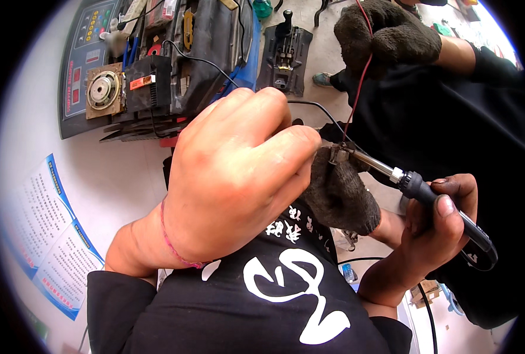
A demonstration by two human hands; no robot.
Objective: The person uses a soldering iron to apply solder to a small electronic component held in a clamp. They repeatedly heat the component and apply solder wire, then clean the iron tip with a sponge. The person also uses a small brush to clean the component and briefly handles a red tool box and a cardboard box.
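Right hand (436, 227) gripping soldering iron (433, 200), tip at gloved co-worker's hand (342, 192), left hand (239, 171) curled beside tip, grasp hidden

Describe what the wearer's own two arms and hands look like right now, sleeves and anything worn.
Both hands are bare, no gloves. The left hand has a thin pinkish-red string bracelet round the wrist, and a black sleeve pushed up the forearm. The right hand shows a bare wrist, with a black sleeve edge lower down. The dark knitted gloves belong to another person.
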